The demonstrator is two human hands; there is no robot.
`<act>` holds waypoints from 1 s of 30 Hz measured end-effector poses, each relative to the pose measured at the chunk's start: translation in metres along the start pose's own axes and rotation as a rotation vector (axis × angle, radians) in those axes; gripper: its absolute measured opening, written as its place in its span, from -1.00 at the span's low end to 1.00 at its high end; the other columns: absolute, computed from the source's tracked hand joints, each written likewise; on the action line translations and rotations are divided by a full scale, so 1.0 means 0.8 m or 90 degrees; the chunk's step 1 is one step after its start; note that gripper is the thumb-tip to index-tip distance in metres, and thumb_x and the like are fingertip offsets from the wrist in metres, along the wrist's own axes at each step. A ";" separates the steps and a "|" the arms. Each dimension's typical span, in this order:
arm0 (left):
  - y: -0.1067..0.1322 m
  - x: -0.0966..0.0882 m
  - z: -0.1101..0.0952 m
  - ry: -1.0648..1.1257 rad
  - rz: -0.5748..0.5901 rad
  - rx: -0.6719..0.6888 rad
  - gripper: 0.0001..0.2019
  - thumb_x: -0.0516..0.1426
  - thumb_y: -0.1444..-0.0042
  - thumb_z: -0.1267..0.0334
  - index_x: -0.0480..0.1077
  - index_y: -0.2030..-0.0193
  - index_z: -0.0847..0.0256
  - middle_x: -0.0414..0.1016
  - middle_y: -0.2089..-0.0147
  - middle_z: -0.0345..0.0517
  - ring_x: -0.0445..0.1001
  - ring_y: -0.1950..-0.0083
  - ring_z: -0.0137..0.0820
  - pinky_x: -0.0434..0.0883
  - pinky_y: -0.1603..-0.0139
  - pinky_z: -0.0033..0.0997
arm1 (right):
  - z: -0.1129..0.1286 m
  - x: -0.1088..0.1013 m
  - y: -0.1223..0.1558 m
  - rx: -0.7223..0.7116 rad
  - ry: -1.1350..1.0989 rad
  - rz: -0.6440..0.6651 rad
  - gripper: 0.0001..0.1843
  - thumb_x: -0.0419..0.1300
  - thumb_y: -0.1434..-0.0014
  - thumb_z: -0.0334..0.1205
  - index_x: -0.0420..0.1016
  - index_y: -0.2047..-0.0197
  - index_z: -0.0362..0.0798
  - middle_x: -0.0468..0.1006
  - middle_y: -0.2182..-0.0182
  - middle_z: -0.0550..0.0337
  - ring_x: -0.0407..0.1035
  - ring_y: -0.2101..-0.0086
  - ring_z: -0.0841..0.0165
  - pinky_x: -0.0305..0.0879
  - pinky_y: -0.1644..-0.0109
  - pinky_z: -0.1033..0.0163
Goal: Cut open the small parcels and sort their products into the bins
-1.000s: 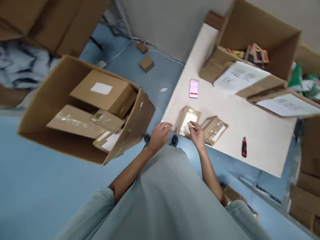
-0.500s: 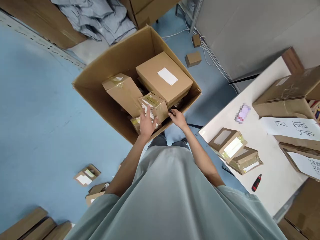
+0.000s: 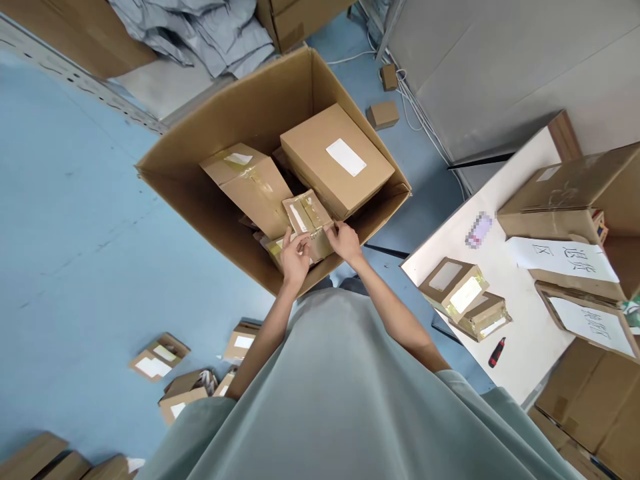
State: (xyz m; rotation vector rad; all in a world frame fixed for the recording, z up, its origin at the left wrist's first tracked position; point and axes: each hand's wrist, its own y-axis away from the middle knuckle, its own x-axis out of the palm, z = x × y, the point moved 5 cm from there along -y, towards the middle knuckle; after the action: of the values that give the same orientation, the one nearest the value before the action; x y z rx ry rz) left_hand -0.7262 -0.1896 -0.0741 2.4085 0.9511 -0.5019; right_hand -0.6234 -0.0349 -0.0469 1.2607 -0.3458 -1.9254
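The small box, taped across its top, sits inside the carton, towards the near rim and between both hands. Right hand: fingertips bent against the box's right edge; whether they clamp cannot be told. Left hand: fingers curled and slightly apart at the near left side; its grip likewise cannot be told. A long box lies tilted to the left, a wide box with a white label behind and to the right.

The floor around the carton is blue and scuffed in places. Two little boxes and white cables lie near the grey wall. The white table to the right bears two taped packs, a phone and a red-and-black cutter.

The carton's bottom and the pieces beneath the small box are mostly covered. The phone is pixelated. Grey bags are cut off at the top, and the shirt hides the nearest floor
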 end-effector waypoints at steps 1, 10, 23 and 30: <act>0.003 -0.004 0.000 0.018 -0.008 -0.018 -0.67 0.12 -0.44 0.35 0.68 -0.18 0.18 0.59 -0.45 0.22 0.46 -0.62 -0.03 0.55 -0.52 0.06 | 0.004 0.000 0.006 -0.011 0.001 -0.001 -0.67 0.18 -0.64 0.01 0.62 -0.11 -0.06 0.73 -0.15 -0.19 0.64 -0.21 -0.02 0.47 -0.33 0.06; 0.095 -0.050 -0.107 -0.013 -0.125 0.045 -0.73 0.20 -0.53 0.14 0.68 -0.19 0.08 0.52 -0.54 0.07 0.51 -0.57 0.00 0.52 -0.58 0.12 | 0.003 -0.054 0.102 -0.129 -0.144 -0.136 -0.70 0.23 -0.59 0.04 0.61 -0.06 -0.02 0.73 -0.01 -0.02 0.64 -0.07 0.07 0.53 -0.25 0.07; 0.284 0.193 -0.371 0.027 0.001 0.613 -0.72 0.18 -0.62 0.08 0.67 -0.18 0.14 0.42 -0.59 0.13 0.53 -0.56 -0.03 0.58 -0.57 0.08 | -0.301 -0.269 0.345 -0.101 -0.559 -0.558 -0.52 0.34 -0.45 0.33 0.60 -0.04 0.07 0.72 -0.03 0.06 0.64 -0.06 0.17 0.74 -0.11 0.04; 0.452 0.427 -0.427 0.115 0.384 0.704 -0.71 0.13 -0.64 0.16 0.64 -0.26 0.11 0.25 -0.71 0.10 0.35 -0.69 -0.05 0.51 -0.62 0.07 | -0.547 -0.279 0.538 0.162 -0.548 -0.863 -0.54 0.36 -0.43 0.23 0.58 -0.08 0.00 0.72 -0.02 -0.02 0.63 -0.06 0.16 0.70 -0.06 0.07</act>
State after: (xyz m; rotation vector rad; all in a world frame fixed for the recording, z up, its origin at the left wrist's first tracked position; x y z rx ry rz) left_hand -0.1827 -0.0435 0.1437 3.5450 -0.1571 -0.6821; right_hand -0.0017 -0.0679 0.1518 0.6963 -0.1213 -3.6764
